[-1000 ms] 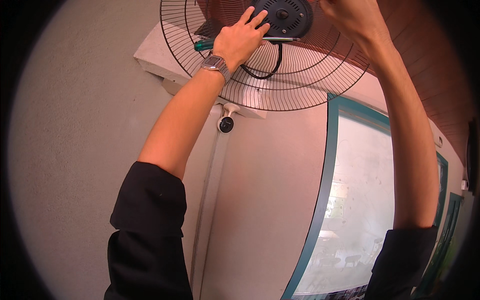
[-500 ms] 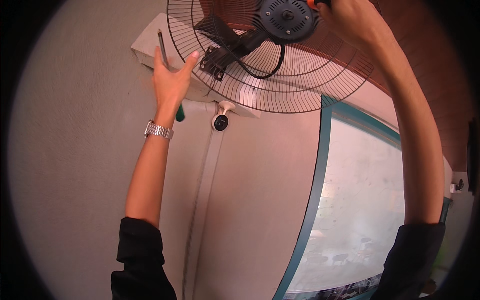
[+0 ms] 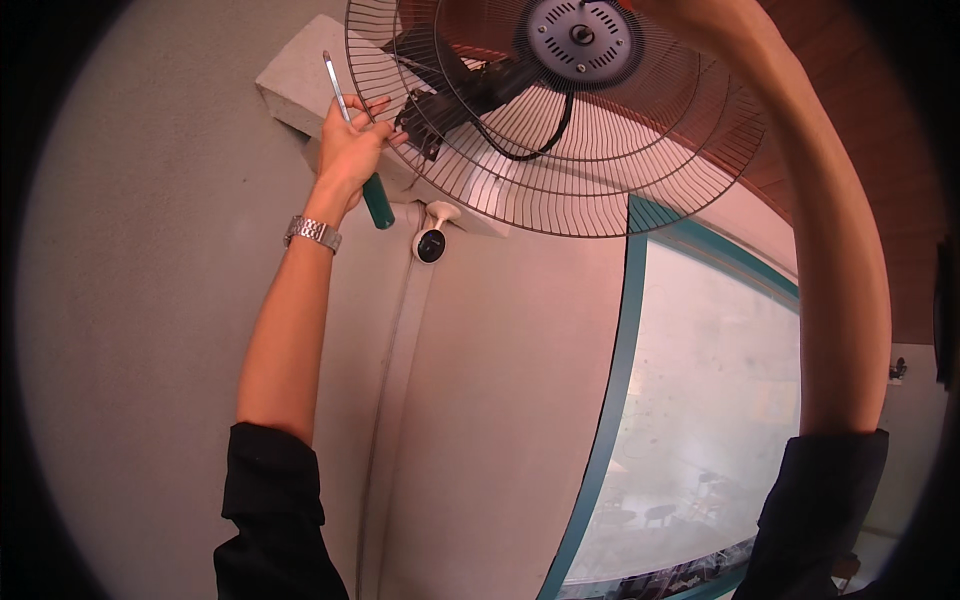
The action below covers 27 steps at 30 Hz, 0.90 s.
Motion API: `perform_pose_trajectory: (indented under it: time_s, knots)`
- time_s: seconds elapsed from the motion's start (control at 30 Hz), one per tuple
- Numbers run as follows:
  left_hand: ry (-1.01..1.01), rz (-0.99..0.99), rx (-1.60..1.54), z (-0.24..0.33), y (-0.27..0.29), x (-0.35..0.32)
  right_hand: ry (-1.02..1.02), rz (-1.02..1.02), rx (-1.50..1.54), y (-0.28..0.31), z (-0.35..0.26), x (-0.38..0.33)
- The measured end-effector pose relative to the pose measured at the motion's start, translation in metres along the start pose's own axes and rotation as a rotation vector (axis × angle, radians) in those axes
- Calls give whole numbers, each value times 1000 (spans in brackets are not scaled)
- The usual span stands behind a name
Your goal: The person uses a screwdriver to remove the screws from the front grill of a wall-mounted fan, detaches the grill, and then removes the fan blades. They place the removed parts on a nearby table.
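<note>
A wall fan [image 3: 583,40] with a dark wire guard and a grey hub fills the top of the view. My left hand [image 3: 350,155] is at the guard's lower left rim, its fingertips at or very near the wires. Between its thumb and palm lies a screwdriver [image 3: 377,203], with the metal shaft pointing up and the green handle hanging below the hand. My right hand [image 3: 705,22] is raised beside the hub at the top edge. Its fingers are mostly cut off there, and only a dark bit of the tool in it shows.
A pale concrete beam [image 3: 300,85] is behind the fan. A small round camera [image 3: 430,245] and a vertical cable trunking [image 3: 390,400] are on the wall below. At right is a teal-framed window [image 3: 610,400], and reddish-brown ceiling panels [image 3: 860,130] slope above.
My left fingers have curled in toward the guard rim, and more of the green handle shows. My right hand has shifted up, taking the orange-and-black tool handle mostly out of view.
</note>
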<state>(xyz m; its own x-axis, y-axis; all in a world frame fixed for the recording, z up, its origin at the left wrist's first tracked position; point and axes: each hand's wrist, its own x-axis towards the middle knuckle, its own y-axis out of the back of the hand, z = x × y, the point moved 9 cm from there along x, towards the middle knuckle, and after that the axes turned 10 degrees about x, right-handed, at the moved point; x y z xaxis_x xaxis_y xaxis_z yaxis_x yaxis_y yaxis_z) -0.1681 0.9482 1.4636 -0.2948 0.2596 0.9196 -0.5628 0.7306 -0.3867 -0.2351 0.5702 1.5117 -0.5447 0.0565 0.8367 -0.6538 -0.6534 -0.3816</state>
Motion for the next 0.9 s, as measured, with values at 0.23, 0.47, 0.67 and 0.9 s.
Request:
perform_pose_trajectory:
  time_s: [0.23,0.47,0.67,0.9]
  knots:
    - [-154,11,-112,15,-6,-26,-2,-110,-128,41,-23,-7]
    - [-212,24,-90,26,-2,-32,-177,-5,-110,32,-2,-15]
    - [-268,60,-45,22,-7,-31,-4,17,133,30,-1,-32]
    - [-271,61,19,25,-7,-32,-102,-169,-44,-5,21,-44]
